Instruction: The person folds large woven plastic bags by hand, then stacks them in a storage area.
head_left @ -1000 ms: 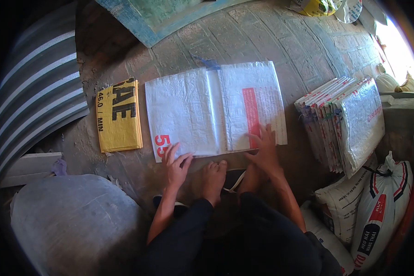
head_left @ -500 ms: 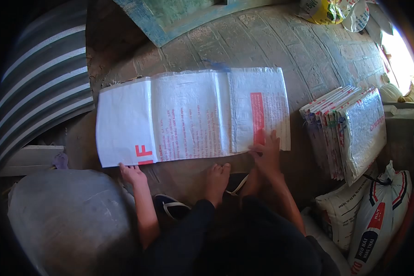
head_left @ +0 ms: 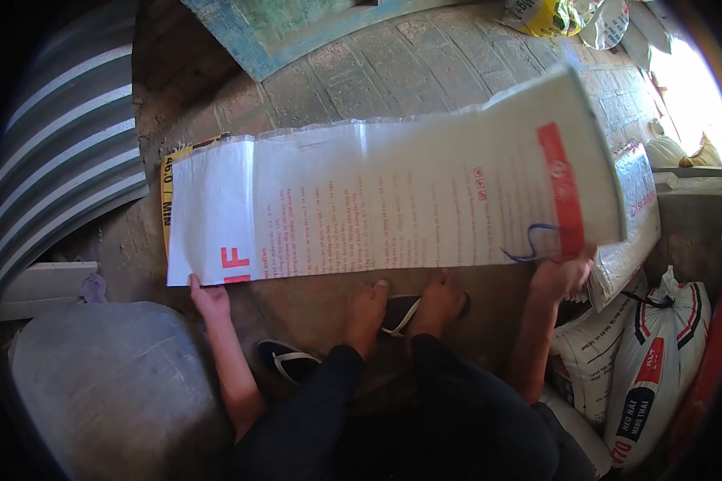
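Observation:
A long white woven sack (head_left: 313,200) with red print stretches across the brick floor, its right end lifted off the floor. At its lower left corner, beside the red letters, my left hand (head_left: 210,298) pinches the edge. My right hand (head_left: 568,276) grips the lower right edge near a red band and a blue pen mark. A yellow and black printed edge (head_left: 167,192) shows from under the sack's left end. The raised end partly hides a stack of folded sacks (head_left: 635,232) at the right.
Corrugated sheets (head_left: 72,120) stand at the left, above a large grey rounded object (head_left: 120,385). A blue-green wooden panel (head_left: 297,36) lies at the top. Full sacks (head_left: 658,361) stand at the lower right. Sandals (head_left: 285,361) and bare feet are near the sack's lower edge.
The folded right part of the sack has been opened out to the right and raised. My right hand has moved right with it, while my left hand stays at the left corner.

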A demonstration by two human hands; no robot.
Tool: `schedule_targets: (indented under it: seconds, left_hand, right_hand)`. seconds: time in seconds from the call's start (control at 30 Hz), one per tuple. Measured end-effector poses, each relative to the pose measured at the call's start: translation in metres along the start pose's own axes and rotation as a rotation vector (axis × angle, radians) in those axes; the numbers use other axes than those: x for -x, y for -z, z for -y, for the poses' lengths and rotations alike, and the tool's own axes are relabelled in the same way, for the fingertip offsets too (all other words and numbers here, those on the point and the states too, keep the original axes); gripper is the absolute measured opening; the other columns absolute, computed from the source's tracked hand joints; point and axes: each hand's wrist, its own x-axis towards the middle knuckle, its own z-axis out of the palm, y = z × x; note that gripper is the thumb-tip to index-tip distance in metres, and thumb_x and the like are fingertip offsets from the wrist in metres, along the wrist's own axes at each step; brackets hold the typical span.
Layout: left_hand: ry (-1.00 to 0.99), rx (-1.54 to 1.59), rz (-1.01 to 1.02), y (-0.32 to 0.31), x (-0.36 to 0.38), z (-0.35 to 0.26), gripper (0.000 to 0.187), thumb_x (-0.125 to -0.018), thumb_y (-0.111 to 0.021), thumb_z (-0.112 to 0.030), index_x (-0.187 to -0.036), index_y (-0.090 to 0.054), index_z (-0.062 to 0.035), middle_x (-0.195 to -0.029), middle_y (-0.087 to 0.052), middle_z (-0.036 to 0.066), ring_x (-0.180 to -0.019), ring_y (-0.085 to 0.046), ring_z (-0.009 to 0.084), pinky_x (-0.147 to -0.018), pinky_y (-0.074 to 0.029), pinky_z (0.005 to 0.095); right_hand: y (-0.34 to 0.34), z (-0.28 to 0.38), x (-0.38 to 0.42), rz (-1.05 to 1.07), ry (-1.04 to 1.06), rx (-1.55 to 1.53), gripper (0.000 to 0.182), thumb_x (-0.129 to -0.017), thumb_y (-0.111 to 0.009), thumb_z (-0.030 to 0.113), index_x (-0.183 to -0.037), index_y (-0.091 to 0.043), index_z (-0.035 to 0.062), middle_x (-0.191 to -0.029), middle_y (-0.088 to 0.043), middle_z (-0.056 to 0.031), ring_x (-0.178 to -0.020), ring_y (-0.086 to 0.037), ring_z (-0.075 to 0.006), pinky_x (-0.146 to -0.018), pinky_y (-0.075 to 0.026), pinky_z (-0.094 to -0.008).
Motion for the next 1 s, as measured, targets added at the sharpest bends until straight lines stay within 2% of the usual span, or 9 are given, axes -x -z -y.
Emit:
schedule_targets:
  seconds: [0.1, 0.2, 0.3, 0.53, 0.57, 0.67, 0.77, 0.87, 1.0]
  left_hand:
    - [-0.021, -0.002, -0.079, -0.002, -0.001, -0.001, 0.018, -0.098, -0.050, -0.012, -0.112, -0.057, -0.0035, -0.100, -0.066, 0.020, -0.108, -0.060, 0.0418, -0.098, -0.046, 0.0495]
    - [-0.008, -0.008, -0.097, -0.007, -0.001, -0.001, 0.018, -0.099, -0.050, -0.015, -0.111, -0.058, -0.0039, -0.099, -0.066, 0.019, -0.106, -0.061, 0.0409, -0.095, -0.047, 0.0498]
    - [-0.027, 0.012, -0.125, -0.005, 0.001, -0.001, 0.015, -0.100, -0.050, -0.016, -0.105, -0.059, -0.0051, -0.094, -0.066, 0.017, -0.102, -0.062, 0.0391, -0.090, -0.048, 0.0498]
    - [-0.076, 0.038, -0.259, -0.018, -0.003, 0.005, 0.014, -0.098, -0.050, -0.013, -0.091, -0.057, -0.0039, -0.080, -0.063, 0.013, -0.087, -0.061, 0.0350, -0.077, -0.047, 0.0490]
    - [-0.088, 0.050, -0.268, -0.016, -0.004, 0.004, 0.014, -0.098, -0.050, -0.013, -0.090, -0.057, -0.0040, -0.080, -0.063, 0.013, -0.086, -0.060, 0.0351, -0.076, -0.047, 0.0494]
    - [-0.037, 0.135, -0.168, -0.003, -0.002, 0.012, 0.013, -0.097, -0.053, -0.014, -0.099, -0.059, -0.0026, -0.091, -0.065, 0.014, -0.097, -0.061, 0.0346, -0.085, -0.046, 0.0475]
    - [-0.042, 0.475, -0.347, 0.059, 0.005, 0.037, 0.016, -0.097, -0.055, -0.014, -0.106, -0.060, -0.0016, -0.100, -0.065, 0.015, -0.106, -0.060, 0.0337, -0.092, -0.045, 0.0458]
    - [-0.067, 0.655, -0.445, 0.114, 0.010, 0.064, 0.022, -0.096, -0.058, -0.015, -0.113, -0.061, -0.0006, -0.110, -0.066, 0.015, -0.115, -0.059, 0.0328, -0.099, -0.044, 0.0442]
    - [0.253, 0.637, -0.468, 0.085, 0.023, 0.115, 0.037, -0.094, -0.064, -0.013, -0.128, -0.059, 0.0023, -0.130, -0.063, 0.014, -0.132, -0.051, 0.0280, -0.112, -0.036, 0.0398]
  right_hand:
    - [-0.022, 0.038, 0.002, -0.233, -0.170, -0.186, 0.049, -0.106, -0.043, 0.043, -0.135, -0.048, 0.0028, -0.132, -0.055, -0.0122, -0.118, -0.056, -0.0230, -0.105, -0.044, -0.0383]
    - [-0.019, 0.019, 0.008, -0.105, -0.233, -0.368, 0.049, -0.103, -0.055, 0.034, -0.138, -0.047, 0.0007, -0.132, -0.057, -0.0113, -0.117, -0.057, -0.0209, -0.104, -0.044, -0.0369]
    - [-0.038, 0.013, 0.031, 0.222, -0.120, -0.017, 0.041, -0.096, -0.067, 0.020, -0.127, -0.056, -0.0031, -0.120, -0.062, -0.0092, -0.110, -0.059, -0.0180, -0.100, -0.046, -0.0340]
    - [-0.055, 0.010, 0.084, 0.470, -0.199, 0.156, 0.032, -0.097, -0.067, 0.016, -0.120, -0.064, -0.0063, -0.114, -0.066, -0.0065, -0.100, -0.060, -0.0125, -0.087, -0.048, -0.0277]
    - [-0.048, -0.004, 0.088, 0.538, -0.155, 0.205, 0.028, -0.097, -0.068, 0.016, -0.118, -0.066, -0.0022, -0.100, -0.068, -0.0035, -0.090, -0.059, -0.0094, -0.079, -0.048, -0.0269]
    - [-0.063, 0.000, 0.106, 0.758, 0.137, 0.361, 0.035, -0.087, -0.071, 0.004, -0.122, -0.066, 0.0012, -0.111, -0.069, -0.0118, -0.097, -0.065, -0.0167, -0.086, -0.051, -0.0302]
    - [-0.072, 0.001, 0.122, 1.015, 0.070, 0.444, 0.048, -0.074, -0.069, -0.004, -0.122, -0.068, 0.0044, -0.128, -0.065, -0.0130, -0.120, -0.061, -0.0271, -0.100, -0.049, -0.0369]
    - [-0.071, -0.010, 0.131, 1.253, 0.077, 0.537, 0.051, -0.075, -0.073, 0.006, -0.125, -0.066, 0.0048, -0.132, -0.062, -0.0142, -0.125, -0.057, -0.0309, -0.107, -0.044, -0.0401]
    - [-0.065, -0.011, 0.133, 1.363, -0.019, 0.603, 0.052, -0.079, -0.079, 0.018, -0.127, -0.064, 0.0054, -0.132, -0.061, -0.0155, -0.125, -0.056, -0.0317, -0.108, -0.043, -0.0414]
